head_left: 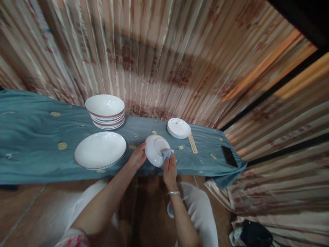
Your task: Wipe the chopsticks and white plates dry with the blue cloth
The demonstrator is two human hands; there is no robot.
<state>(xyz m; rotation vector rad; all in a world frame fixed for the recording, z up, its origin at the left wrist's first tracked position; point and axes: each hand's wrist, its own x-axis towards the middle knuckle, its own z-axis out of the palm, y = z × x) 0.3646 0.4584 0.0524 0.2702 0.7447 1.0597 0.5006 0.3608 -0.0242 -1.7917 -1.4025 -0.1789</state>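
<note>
My left hand (138, 156) grips the left rim of a small white plate (153, 147), which is tilted up with its underside and foot ring facing me. A light blue cloth (167, 153) is pinched in my right hand (170, 168) and presses against the lower right of that underside. The plate is held above the front edge of the table. To the left of my left hand lies a large white oval platter (100, 150). Beyond my right hand, a short stack of small white plates (179, 128) with a floral print sits beside some wooden chopsticks (192, 143).
A stack of white bowls with red rims (105, 106) stands at the back left. A dark phone (229, 156) lies near the right end of the table, which has a teal cloth (33, 137). Pleated curtains (144, 61) hang right behind it. A black bag (255, 233) rests at lower right.
</note>
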